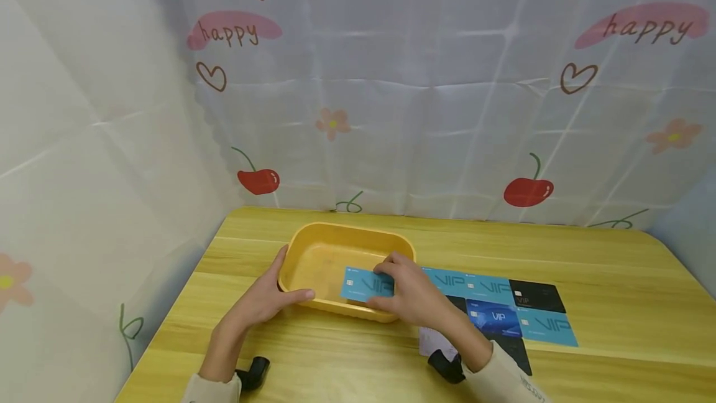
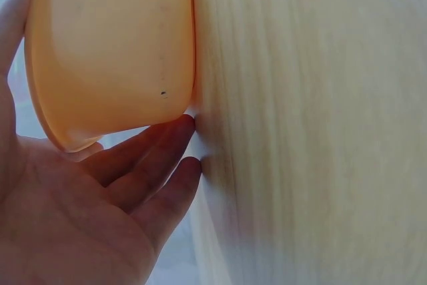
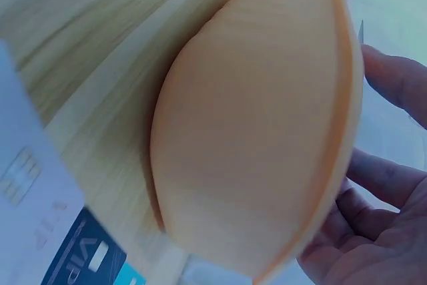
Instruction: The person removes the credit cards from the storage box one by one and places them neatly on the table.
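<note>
A yellow plastic basin (image 1: 319,266) sits on the wooden table. Its left end is held by my left hand (image 1: 258,303), thumb on the front rim and fingers around the outside. In the left wrist view, the fingertips of that hand (image 2: 100,198) reach under the basin's outer wall (image 2: 120,45). Over the basin's right part, my right hand (image 1: 416,294) pinches a light-blue VIP card (image 1: 358,285) between thumb and fingers. Only the card's thin edge shows in the right wrist view, behind the basin wall (image 3: 253,118).
Several cards lie in rows right of the basin: light-blue ones (image 1: 486,288), a dark-blue one (image 1: 493,318), black ones (image 1: 537,296) and a whitish one (image 1: 439,342), partly under the right forearm. A printed curtain (image 1: 419,111) hangs behind the table (image 1: 335,365).
</note>
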`<state>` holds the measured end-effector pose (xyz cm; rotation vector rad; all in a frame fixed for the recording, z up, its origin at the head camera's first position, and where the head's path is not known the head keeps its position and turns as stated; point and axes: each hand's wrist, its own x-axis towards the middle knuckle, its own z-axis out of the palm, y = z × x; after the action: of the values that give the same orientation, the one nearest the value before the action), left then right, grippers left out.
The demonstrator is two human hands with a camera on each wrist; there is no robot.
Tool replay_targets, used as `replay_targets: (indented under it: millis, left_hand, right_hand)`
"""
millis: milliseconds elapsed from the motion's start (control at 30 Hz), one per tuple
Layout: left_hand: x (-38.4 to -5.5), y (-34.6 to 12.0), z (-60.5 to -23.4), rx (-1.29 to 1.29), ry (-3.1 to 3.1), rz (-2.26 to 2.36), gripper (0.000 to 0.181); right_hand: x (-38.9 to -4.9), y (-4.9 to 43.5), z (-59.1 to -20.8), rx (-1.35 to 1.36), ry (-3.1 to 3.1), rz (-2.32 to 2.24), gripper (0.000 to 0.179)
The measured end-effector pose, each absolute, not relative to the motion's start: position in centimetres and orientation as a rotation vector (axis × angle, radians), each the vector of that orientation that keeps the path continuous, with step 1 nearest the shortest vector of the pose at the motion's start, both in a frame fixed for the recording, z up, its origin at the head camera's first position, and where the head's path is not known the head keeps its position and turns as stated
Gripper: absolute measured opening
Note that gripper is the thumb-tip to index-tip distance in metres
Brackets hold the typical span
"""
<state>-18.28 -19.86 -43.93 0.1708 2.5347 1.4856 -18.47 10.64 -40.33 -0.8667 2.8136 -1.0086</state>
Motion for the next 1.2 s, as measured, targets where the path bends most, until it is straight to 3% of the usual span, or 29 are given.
replay_targets:
  millis: [767,1200]
  left_hand:
    - [-18.2,-20.0,-44.0,0.167,2.537,1.466,0.114]
    - [-18.2,-19.9,-43.9,0.183,2.542,1.472,0.113]
  right_hand:
    - [-14.5,16.8,-39.7,-0.771,2.81,-0.958,0.046]
    - [-12.2,22.2,-40.1,-0.616,2.859,-0.796,0.058]
